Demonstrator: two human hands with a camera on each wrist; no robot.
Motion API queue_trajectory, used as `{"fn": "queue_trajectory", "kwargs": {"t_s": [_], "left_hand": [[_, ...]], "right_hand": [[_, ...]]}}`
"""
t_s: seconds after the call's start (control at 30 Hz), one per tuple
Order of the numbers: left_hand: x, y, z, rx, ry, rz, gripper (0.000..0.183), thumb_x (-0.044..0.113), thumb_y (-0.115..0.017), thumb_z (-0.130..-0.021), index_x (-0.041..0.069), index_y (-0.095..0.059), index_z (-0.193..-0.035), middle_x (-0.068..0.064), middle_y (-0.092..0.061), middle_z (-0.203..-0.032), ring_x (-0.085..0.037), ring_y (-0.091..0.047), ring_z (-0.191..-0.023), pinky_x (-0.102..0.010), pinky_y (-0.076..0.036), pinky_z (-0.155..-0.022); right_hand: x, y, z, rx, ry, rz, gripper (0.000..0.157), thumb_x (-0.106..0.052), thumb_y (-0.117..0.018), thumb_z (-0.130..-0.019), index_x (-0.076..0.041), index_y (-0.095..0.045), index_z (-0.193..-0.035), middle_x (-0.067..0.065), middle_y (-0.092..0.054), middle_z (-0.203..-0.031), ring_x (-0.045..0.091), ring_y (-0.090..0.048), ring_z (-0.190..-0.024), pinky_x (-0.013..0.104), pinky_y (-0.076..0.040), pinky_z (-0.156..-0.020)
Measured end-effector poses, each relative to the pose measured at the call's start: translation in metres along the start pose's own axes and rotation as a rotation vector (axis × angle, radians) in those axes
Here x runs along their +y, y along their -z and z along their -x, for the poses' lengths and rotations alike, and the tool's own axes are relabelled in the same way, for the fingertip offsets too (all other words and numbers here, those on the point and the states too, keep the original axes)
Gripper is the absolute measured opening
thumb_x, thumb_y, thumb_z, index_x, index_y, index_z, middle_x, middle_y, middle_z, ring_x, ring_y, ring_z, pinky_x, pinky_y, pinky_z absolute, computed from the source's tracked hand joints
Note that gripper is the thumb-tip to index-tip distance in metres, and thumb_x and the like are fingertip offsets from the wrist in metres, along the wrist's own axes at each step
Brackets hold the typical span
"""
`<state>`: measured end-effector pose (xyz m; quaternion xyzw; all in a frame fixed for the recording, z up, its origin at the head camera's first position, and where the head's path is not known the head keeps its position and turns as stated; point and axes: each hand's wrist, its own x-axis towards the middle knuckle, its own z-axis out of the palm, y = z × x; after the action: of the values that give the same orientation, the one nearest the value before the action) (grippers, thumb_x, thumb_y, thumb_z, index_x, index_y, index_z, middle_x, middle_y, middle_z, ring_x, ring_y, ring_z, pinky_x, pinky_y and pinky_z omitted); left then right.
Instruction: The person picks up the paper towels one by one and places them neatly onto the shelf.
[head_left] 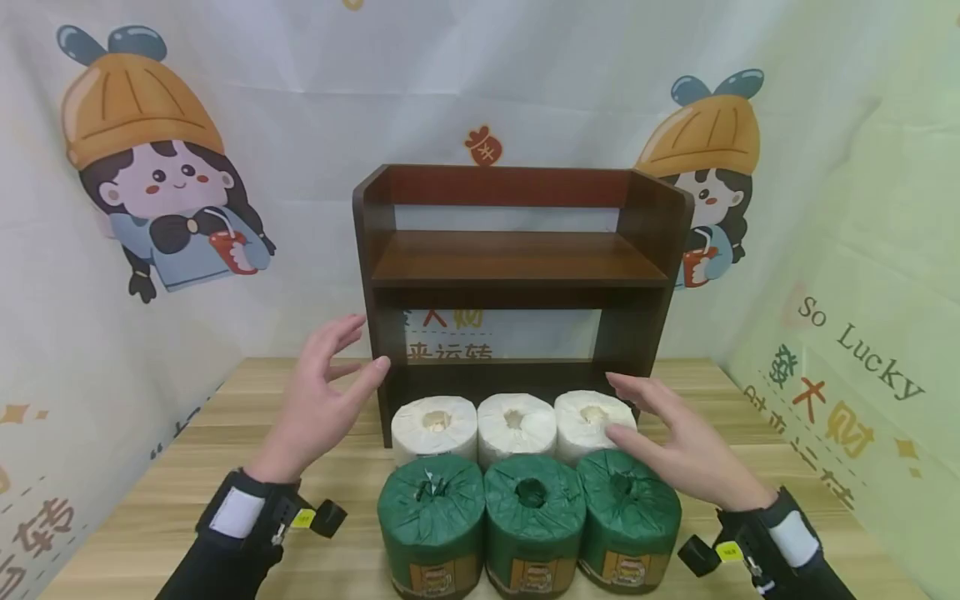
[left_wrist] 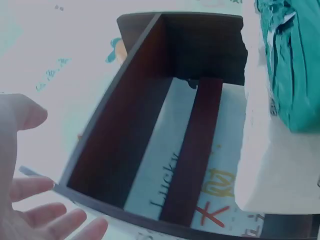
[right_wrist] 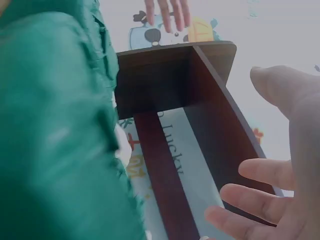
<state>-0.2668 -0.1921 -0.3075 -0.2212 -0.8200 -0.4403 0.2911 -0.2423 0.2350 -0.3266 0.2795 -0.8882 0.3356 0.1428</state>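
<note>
My left hand [head_left: 322, 392] hovers beside the shelf's left panel with its fingers loosely spread, holding nothing. Whether its thumb touches the wood I cannot tell. On the other side, my right hand [head_left: 682, 442] is held up by the right ends of the roll rows, fingers apart and nothing gripped. Three white-wrapped paper rolls [head_left: 517, 433] stand upright in front of a dark brown two-tier shelf [head_left: 517, 254]. Nearer to me, three green-wrapped rolls [head_left: 534, 517] stand in a second row. The left wrist view shows the fingers [left_wrist: 40, 215] near the shelf's edge.
The shelf and rolls stand on a light wooden table [head_left: 315, 542]. Behind hangs a white printed cloth [head_left: 315, 125] with cartoon figures, and it continues along both sides. Dark sleeves and wrist-worn cameras [head_left: 327, 518] surround both wrists.
</note>
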Motion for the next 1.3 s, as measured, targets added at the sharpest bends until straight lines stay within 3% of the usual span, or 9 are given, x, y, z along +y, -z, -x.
{"fn": "queue_trajectory", "kwargs": {"t_s": [0.13, 0.23, 0.4, 0.63, 0.73, 1.0, 1.13, 1.23, 1.3], "left_hand": [[-0.012, 0.002, 0.001, 0.034, 0.14, 0.015, 0.068, 0.036, -0.068, -0.096, 0.013, -0.035, -0.151, -0.011, -0.034, -0.146, -0.024, -0.043, -0.126, -0.053, -0.052, -0.09], [-0.024, 0.0, 0.0, 0.025, 0.191, 0.023, 0.074, 0.042, -0.066, -0.096, 0.012, -0.031, -0.153, -0.011, -0.032, -0.149, -0.025, -0.041, -0.129, -0.053, -0.049, -0.095], [-0.05, -0.011, -0.002, -0.041, 0.252, 0.06, 0.08, 0.048, -0.063, -0.096, 0.013, -0.024, -0.156, -0.008, -0.027, -0.155, -0.025, -0.036, -0.133, -0.056, -0.04, -0.103], [-0.084, -0.032, -0.002, -0.126, 0.368, 0.172, 0.085, 0.048, -0.061, -0.097, 0.014, -0.014, -0.158, -0.01, -0.02, -0.158, -0.027, -0.03, -0.136, -0.055, -0.034, -0.108], [-0.091, -0.04, -0.002, -0.14, 0.373, 0.177, 0.084, 0.045, -0.062, -0.098, 0.014, -0.013, -0.158, -0.011, -0.02, -0.157, -0.029, -0.031, -0.135, -0.052, -0.036, -0.107], [-0.096, -0.051, -0.001, -0.137, 0.281, 0.139, 0.072, 0.032, -0.06, -0.101, 0.015, -0.02, -0.158, -0.016, -0.028, -0.154, -0.034, -0.04, -0.128, -0.05, -0.044, -0.1], [-0.099, -0.054, 0.002, -0.128, 0.26, 0.07, 0.06, 0.028, -0.057, -0.103, 0.015, -0.031, -0.155, -0.02, -0.037, -0.149, -0.036, -0.045, -0.124, -0.051, -0.047, -0.097], [-0.101, -0.056, 0.004, -0.125, 0.255, 0.03, 0.053, 0.027, -0.055, -0.104, 0.016, -0.037, -0.152, -0.018, -0.04, -0.147, -0.034, -0.044, -0.125, -0.051, -0.046, -0.098], [-0.102, -0.057, 0.006, -0.121, 0.252, 0.02, 0.051, 0.025, -0.054, -0.105, 0.016, -0.038, -0.152, -0.015, -0.039, -0.148, -0.033, -0.042, -0.127, -0.05, -0.046, -0.099]], "right_hand": [[0.009, 0.0, 0.013, 0.009, -0.055, -0.053, 0.055, -0.031, -0.064, -0.1, -0.022, -0.041, -0.148, 0.005, -0.045, -0.143, 0.026, -0.044, -0.124, 0.059, -0.048, -0.093], [0.015, 0.0, 0.024, 0.006, -0.085, -0.088, 0.054, -0.028, -0.062, -0.101, -0.019, -0.04, -0.149, 0.005, -0.045, -0.143, 0.026, -0.044, -0.125, 0.059, -0.044, -0.097], [0.023, -0.002, 0.041, -0.015, -0.12, -0.159, 0.055, -0.024, -0.06, -0.102, -0.011, -0.036, -0.15, 0.007, -0.045, -0.144, 0.027, -0.044, -0.125, 0.062, -0.042, -0.098], [0.031, -0.011, 0.062, -0.026, -0.068, -0.247, 0.058, -0.011, -0.059, -0.101, -0.019, -0.031, -0.152, 0.004, -0.043, -0.145, 0.031, -0.045, -0.125, 0.048, -0.049, -0.097], [0.036, -0.015, 0.068, -0.033, -0.043, -0.283, 0.065, -0.005, -0.061, -0.099, -0.02, -0.028, -0.153, 0.005, -0.041, -0.146, 0.034, -0.044, -0.125, 0.04, -0.049, -0.097], [0.051, -0.025, 0.074, -0.111, -0.004, -0.333, 0.089, -0.007, -0.074, -0.087, -0.019, -0.02, -0.157, 0.009, -0.029, -0.154, 0.019, -0.034, -0.133, 0.026, -0.038, -0.102], [0.053, -0.028, 0.077, -0.139, -0.025, -0.337, 0.1, -0.009, -0.08, -0.08, -0.02, -0.017, -0.157, 0.015, -0.026, -0.154, 0.026, -0.03, -0.134, 0.047, -0.035, -0.105], [0.053, -0.03, 0.08, -0.159, -0.066, -0.325, 0.106, -0.011, -0.083, -0.077, -0.025, -0.015, -0.157, 0.015, -0.025, -0.154, 0.036, -0.027, -0.133, 0.071, -0.031, -0.098], [0.052, -0.032, 0.081, -0.177, -0.101, -0.329, 0.109, -0.013, -0.085, -0.077, -0.027, -0.013, -0.157, 0.016, -0.024, -0.154, 0.042, -0.026, -0.132, 0.079, -0.028, -0.093]]}}
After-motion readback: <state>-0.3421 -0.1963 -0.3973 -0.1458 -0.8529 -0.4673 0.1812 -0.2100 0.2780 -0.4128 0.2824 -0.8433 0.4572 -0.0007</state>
